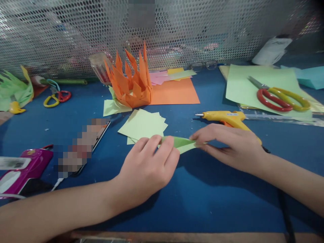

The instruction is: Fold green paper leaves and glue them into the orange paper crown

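A folded piece of light green paper (182, 143) lies on the blue table (202, 195) between my two hands. My left hand (148, 165) curls its fingers over the paper's left end and presses it down. My right hand (229, 146) pinches the paper's pointed right end with thumb and fingers. Just behind the paper lies a small stack of pale green paper squares (143, 125).
An orange spiked paper model (131, 82) stands at the back on orange and pink sheets. A yellow glue gun (227, 118) lies behind my right hand. Red-and-yellow scissors (280, 98) rest on green paper at right. Small scissors (57, 98), a phone and a magenta device are at left.
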Action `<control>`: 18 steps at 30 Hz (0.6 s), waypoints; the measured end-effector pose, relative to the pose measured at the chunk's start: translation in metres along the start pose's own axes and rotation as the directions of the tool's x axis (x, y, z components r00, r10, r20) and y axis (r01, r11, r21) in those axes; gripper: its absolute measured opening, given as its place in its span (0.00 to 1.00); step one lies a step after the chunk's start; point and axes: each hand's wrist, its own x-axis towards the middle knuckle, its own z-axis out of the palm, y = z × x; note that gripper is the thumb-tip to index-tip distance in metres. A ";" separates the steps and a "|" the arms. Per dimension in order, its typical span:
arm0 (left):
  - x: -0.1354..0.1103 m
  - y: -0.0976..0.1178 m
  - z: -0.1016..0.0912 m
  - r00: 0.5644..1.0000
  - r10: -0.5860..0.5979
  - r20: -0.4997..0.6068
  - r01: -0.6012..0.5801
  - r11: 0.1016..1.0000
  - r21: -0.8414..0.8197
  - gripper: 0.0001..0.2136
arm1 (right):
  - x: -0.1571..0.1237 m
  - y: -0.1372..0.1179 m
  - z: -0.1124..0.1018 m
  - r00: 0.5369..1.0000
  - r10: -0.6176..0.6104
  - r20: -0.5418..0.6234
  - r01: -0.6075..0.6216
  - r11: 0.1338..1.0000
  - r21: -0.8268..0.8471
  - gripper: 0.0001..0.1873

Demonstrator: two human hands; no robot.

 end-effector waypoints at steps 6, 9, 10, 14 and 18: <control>-0.003 0.002 0.001 0.995 0.001 0.103 0.010 0.994 -0.110 0.10 | -0.006 0.003 -0.002 0.987 -0.110 0.114 0.129 0.976 -0.176 0.04; -0.007 0.005 0.004 0.983 -0.004 0.183 0.046 0.973 -0.227 0.10 | -0.008 0.003 -0.002 0.979 -0.094 0.181 0.125 0.977 -0.170 0.09; -0.007 0.006 0.005 0.980 -0.004 0.198 0.056 0.965 -0.257 0.09 | -0.008 0.003 -0.002 0.977 -0.093 0.191 0.125 0.978 -0.164 0.10; -0.010 0.008 0.009 0.981 0.014 0.192 0.048 0.949 -0.311 0.08 | -0.009 0.004 -0.002 0.977 -0.092 0.191 0.125 0.978 -0.168 0.15; -0.010 0.009 0.008 0.983 0.000 0.183 0.071 0.922 -0.380 0.10 | -0.010 0.004 -0.004 0.975 -0.116 0.188 0.148 0.974 -0.170 0.24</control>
